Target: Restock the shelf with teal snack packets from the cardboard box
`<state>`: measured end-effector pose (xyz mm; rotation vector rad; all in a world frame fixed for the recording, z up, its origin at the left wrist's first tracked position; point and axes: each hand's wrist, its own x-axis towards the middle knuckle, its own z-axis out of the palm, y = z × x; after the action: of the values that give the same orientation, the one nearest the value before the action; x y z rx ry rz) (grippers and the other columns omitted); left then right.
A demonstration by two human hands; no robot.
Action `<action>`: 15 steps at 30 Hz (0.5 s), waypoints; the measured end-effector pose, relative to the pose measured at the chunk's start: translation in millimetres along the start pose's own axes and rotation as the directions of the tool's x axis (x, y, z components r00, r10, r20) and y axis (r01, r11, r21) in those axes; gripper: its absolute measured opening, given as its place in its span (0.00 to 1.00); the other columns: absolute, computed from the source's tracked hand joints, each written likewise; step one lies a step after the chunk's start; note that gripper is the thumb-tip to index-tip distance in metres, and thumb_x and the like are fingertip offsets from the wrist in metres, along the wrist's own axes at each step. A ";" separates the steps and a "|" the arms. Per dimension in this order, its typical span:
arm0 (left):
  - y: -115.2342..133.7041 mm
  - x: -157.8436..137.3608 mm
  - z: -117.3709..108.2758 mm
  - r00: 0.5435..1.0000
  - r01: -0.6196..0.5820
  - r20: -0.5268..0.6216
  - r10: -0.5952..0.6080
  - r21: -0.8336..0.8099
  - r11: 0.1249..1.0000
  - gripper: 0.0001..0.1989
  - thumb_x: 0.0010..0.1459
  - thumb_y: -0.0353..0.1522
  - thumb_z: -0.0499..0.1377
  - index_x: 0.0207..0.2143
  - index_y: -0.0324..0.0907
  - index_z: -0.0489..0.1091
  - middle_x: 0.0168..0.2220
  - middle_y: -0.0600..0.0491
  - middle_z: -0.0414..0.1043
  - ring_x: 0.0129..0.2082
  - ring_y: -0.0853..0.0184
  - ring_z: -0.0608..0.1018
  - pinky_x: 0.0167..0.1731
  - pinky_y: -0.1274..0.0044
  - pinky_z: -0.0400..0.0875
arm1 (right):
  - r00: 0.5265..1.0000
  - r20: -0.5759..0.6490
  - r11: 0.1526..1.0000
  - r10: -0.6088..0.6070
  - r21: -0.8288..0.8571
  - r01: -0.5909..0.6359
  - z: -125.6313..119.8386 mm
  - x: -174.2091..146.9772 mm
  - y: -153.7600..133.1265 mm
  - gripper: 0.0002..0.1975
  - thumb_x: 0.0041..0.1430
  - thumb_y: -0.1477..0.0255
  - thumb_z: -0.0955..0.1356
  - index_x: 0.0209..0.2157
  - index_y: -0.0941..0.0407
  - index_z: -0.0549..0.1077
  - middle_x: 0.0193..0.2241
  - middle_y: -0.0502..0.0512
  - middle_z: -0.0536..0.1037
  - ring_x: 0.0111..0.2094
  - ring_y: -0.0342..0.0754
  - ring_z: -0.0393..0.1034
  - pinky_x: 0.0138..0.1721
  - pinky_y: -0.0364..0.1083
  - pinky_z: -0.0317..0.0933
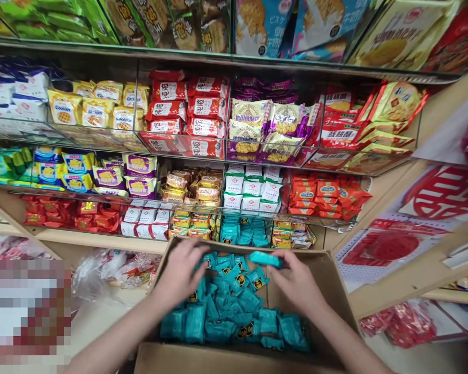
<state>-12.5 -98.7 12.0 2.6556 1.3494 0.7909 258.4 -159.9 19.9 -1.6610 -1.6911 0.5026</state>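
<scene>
An open cardboard box (320,270) stands in front of me, holding a loose heap of small teal packets (228,298), some with a round black and yellow mark. My right hand (296,280) pinches one teal packet (264,258) between thumb and fingers above the box's right half. Over the far left part of the heap, my left hand (184,267) is palm down with its fingers apart and slightly bent. Its fingertips are close to the packets; whether they touch any is unclear. Just behind the box, a low shelf compartment contains similar teal packets (245,231).
Tiered shelves with clear dividers (226,122) rise behind the box, filled with wrapped snacks. Red packets (329,195) sit at right, white and green ones (251,187) beside them. Clear plastic bags (115,267) lie left of the box. Red paper decorations (382,244) hang at right.
</scene>
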 end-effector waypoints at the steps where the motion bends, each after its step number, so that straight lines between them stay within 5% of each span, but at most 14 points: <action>1: -19.3 7.3 0.2 0.997 0.061 -0.052 -0.056 0.090 0.994 0.15 0.56 0.35 0.51 0.46 0.42 0.64 0.54 0.44 0.57 0.55 0.54 0.60 0.52 0.61 0.57 | 0.999 -0.030 0.997 0.013 -0.080 -0.015 -0.4 14.3 3.0 0.12 0.55 0.66 0.61 0.39 0.56 0.65 0.35 0.54 0.73 0.37 0.48 0.67 0.39 0.45 0.60; 4: -65.8 22.0 8.1 0.972 0.226 -0.114 -0.208 0.186 0.956 0.18 0.57 0.39 0.50 0.46 0.39 0.64 0.52 0.41 0.58 0.52 0.52 0.62 0.49 0.61 0.60 | 0.998 -0.033 0.937 0.056 -0.343 -0.063 7.3 57.1 7.7 0.14 0.56 0.67 0.62 0.43 0.58 0.65 0.39 0.57 0.72 0.44 0.49 0.64 0.44 0.44 0.57; 6: -81.0 24.7 15.4 0.971 0.235 -0.081 -0.225 0.156 0.959 0.17 0.58 0.40 0.47 0.43 0.39 0.64 0.48 0.43 0.61 0.50 0.55 0.64 0.48 0.63 0.61 | 0.995 0.018 0.902 0.097 -0.425 -0.081 18.2 82.1 9.0 0.15 0.55 0.69 0.63 0.44 0.58 0.65 0.39 0.58 0.73 0.44 0.50 0.65 0.43 0.44 0.57; 15: -74.3 19.1 18.9 0.962 0.274 -0.021 -0.274 0.022 0.961 0.13 0.59 0.39 0.46 0.37 0.41 0.64 0.36 0.48 0.63 0.39 0.61 0.69 0.41 0.68 0.65 | 0.895 0.201 0.754 0.399 -0.627 -0.196 70.3 164.1 43.7 0.12 0.56 0.68 0.65 0.39 0.61 0.69 0.40 0.57 0.72 0.41 0.46 0.67 0.43 0.50 0.61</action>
<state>-49.2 -35.0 -16.9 2.4063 1.6924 0.7680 250.9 18.5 -23.9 -2.4561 -1.9548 0.4347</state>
